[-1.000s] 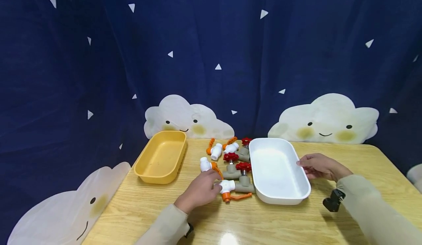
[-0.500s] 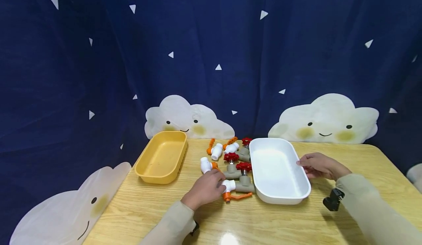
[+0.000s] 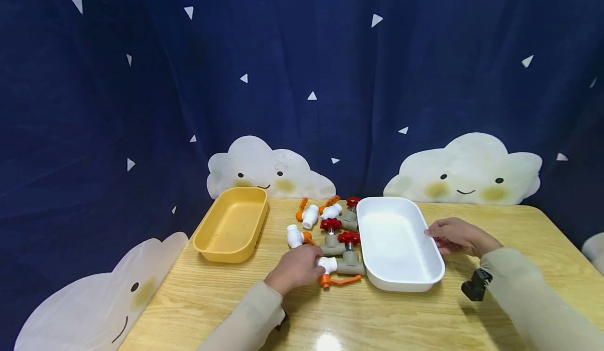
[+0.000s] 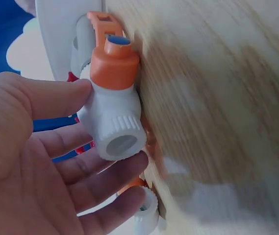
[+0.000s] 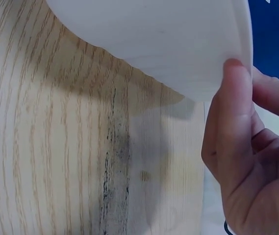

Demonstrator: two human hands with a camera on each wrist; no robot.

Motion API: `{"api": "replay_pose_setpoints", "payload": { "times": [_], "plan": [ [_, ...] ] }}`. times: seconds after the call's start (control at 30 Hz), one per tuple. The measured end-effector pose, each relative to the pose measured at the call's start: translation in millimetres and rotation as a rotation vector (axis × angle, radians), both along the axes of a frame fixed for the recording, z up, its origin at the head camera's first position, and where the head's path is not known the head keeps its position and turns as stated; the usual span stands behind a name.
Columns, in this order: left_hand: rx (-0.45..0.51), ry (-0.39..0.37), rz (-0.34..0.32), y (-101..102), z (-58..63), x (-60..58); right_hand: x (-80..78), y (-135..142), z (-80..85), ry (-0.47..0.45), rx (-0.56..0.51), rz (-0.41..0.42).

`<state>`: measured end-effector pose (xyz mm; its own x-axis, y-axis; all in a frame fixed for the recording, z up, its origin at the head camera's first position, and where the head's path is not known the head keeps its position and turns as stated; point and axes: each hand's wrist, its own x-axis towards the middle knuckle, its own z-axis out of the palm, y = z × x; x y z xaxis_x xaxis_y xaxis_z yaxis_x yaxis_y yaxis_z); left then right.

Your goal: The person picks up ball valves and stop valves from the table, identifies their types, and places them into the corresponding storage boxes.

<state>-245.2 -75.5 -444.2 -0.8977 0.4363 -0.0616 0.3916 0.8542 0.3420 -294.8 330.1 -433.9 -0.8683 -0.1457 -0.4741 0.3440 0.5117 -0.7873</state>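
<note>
My left hand [image 3: 296,268] holds the nearest white ball valve [image 4: 112,110] with its orange lever. The thumb lies on one side of the valve's body and the fingers reach round the other, with the valve still low at the table. With thumb and finger, my right hand [image 3: 460,238] pinches the right rim of a white plastic tray [image 3: 401,283]. Another white ball valve [image 3: 294,235] lies just beyond the left hand. Grey tee-shaped valves with red handwheels [image 3: 349,238] lie between the left hand and the tray.
A yellow tray [image 3: 226,256] stands at the left of the wooden table [image 3: 377,319]. Two more white valves with orange levers [image 3: 310,217] lie toward the back. Behind the table hangs a dark blue curtain [image 3: 302,52] with cloud prints.
My left hand has shifted slightly right, and its fingers have come in round the nearest ball valve. The right hand stays at the white tray's rim.
</note>
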Motion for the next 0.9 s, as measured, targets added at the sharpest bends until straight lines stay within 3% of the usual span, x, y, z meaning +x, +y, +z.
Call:
{"api": "replay_pose_setpoints", "payload": {
  "times": [0.2,0.37,0.53,0.8,0.9],
  "plan": [
    [0.044,-0.121,0.024,-3,0.7,-6.4,0.3,-1,1.5,-0.006,-0.007,-0.008],
    [0.046,-0.132,0.004,-5,0.8,-7.5,-0.4,0,0.8,-0.008,-0.013,-0.006],
    [-0.032,-0.018,-0.063,-4,0.1,-1.9,-0.8,0,0.4,-0.007,-0.019,-0.007],
    [-0.142,0.277,-0.195,-3,-6.5,10.4,0.2,-1,-0.8,-0.007,-0.017,-0.007],
    [-0.195,0.322,-0.231,-1,-8.8,13.0,-0.6,0,-1.0,-0.003,-0.013,-0.009]
  ]
}}
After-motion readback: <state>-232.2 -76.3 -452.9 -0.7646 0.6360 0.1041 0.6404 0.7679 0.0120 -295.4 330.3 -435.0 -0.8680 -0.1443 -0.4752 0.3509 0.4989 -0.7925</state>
